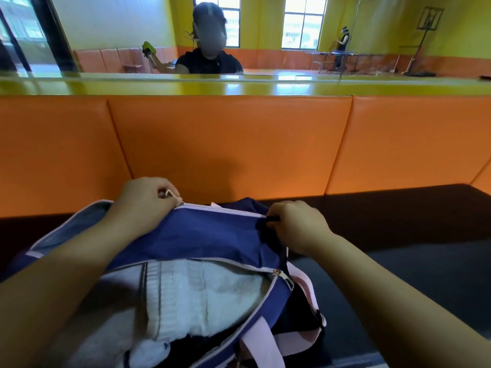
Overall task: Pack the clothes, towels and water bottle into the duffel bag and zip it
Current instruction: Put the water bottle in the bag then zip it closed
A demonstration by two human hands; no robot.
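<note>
A navy duffel bag with pale pink trim lies on the dark seat in front of me. Its main opening gapes toward me, showing a white towel and dark clothing inside. A metal zipper pull hangs at the right end of that opening. Along the bag's far side runs a pink side-pocket zipper. My left hand pinches the white pull at its left end. My right hand grips the bag's dark tab at the zipper's right end. No water bottle is visible.
Pink carry straps trail off the bag's near right side. An orange padded backrest rises right behind the bag. Above it a mirror shows a person in a black top. Dark seat surface extends to the right.
</note>
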